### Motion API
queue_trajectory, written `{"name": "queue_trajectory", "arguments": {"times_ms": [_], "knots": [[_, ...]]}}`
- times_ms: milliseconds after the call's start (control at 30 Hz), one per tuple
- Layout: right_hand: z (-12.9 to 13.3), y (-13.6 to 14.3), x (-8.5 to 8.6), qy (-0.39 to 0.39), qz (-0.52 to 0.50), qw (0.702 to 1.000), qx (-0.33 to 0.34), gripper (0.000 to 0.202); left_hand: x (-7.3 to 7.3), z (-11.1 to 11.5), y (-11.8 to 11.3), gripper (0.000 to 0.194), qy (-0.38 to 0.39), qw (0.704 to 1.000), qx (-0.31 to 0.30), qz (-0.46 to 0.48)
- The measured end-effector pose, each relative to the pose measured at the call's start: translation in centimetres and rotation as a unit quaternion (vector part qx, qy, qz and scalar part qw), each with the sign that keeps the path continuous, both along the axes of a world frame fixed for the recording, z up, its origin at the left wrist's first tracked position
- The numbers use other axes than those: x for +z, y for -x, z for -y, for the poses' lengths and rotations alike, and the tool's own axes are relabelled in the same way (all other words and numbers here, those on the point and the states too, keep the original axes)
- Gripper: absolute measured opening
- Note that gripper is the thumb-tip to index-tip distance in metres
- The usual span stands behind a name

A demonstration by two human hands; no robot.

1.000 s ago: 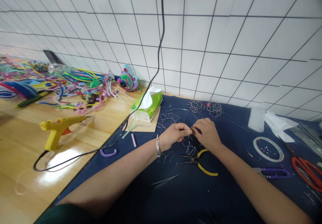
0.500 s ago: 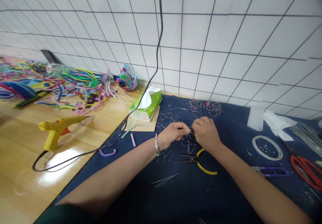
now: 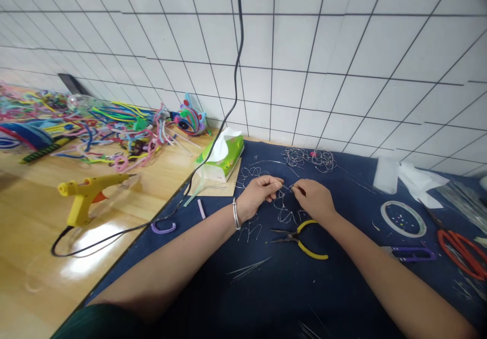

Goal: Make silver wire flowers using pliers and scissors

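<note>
My left hand (image 3: 262,192), with a silver bangle at the wrist, is closed in a pinch on thin silver wire. A short way to its right my right hand (image 3: 312,197) pinches the same wire near its end. The wire runs across the small gap between my fingertips. Below it hangs a looped wire shape (image 3: 287,212), partly hidden by my hands. More wire loops (image 3: 253,174) show behind my left hand. Just beneath my right hand, pliers with yellow handles (image 3: 300,240) lie with their jaws spread. Loose wire pieces (image 3: 249,269) rest nearer to me.
At the back are wire coils (image 3: 323,160) and a green tissue pack (image 3: 224,159). On the right lie a white ring dish (image 3: 385,217), purple snips (image 3: 414,253) and red-handled scissors (image 3: 458,252). A yellow glue gun (image 3: 85,197) and its black cord (image 3: 114,237) occupy the left.
My hands have drawn slightly apart, and the wire between them now shows. My right fingertips have turned into plainer view. The camera view has shifted a little.
</note>
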State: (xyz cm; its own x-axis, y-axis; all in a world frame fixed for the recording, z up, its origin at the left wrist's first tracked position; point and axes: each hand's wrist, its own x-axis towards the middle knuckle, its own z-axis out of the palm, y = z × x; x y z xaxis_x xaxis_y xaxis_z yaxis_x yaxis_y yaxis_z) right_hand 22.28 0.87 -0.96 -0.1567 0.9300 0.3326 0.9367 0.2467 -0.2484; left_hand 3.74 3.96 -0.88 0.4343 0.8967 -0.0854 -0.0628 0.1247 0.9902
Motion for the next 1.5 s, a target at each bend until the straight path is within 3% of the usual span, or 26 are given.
{"name": "queue_trajectory", "arguments": {"times_ms": [133,233,433,633,933,1300,1500], "knots": [[-0.5,-1.2,-0.3,0.030,-0.039,0.997,-0.052,0.020,-0.1,-0.3,0.4,0.023,-0.027,0.997,0.068,0.027],[-0.7,-1.7,-0.2,0.049,-0.059,0.995,-0.061,0.023,0.2,-0.1,0.4,0.022,-0.068,0.994,0.083,0.021],[-0.8,-1.7,0.1,0.067,-0.083,0.993,-0.042,0.026,1.0,0.4,0.4,0.019,-0.168,0.981,0.038,-0.090],[-1.0,-1.9,-0.1,0.069,-0.090,0.993,-0.037,0.032,1.6,0.5,0.7,0.013,-0.279,0.950,-0.038,-0.137],[-1.4,-2.0,-1.1,0.048,-0.076,0.994,-0.062,0.023,0.5,0.1,0.6,0.010,-0.297,0.932,-0.053,-0.202],[-1.2,-1.8,-1.5,0.058,-0.032,0.997,-0.034,0.026,0.6,0.3,0.7,0.012,-0.323,0.909,-0.095,-0.245],[-2.0,-2.8,-0.7,0.099,-0.043,0.994,0.008,0.026,0.5,0.3,0.7,0.011,-0.344,0.894,-0.113,-0.265]]}}
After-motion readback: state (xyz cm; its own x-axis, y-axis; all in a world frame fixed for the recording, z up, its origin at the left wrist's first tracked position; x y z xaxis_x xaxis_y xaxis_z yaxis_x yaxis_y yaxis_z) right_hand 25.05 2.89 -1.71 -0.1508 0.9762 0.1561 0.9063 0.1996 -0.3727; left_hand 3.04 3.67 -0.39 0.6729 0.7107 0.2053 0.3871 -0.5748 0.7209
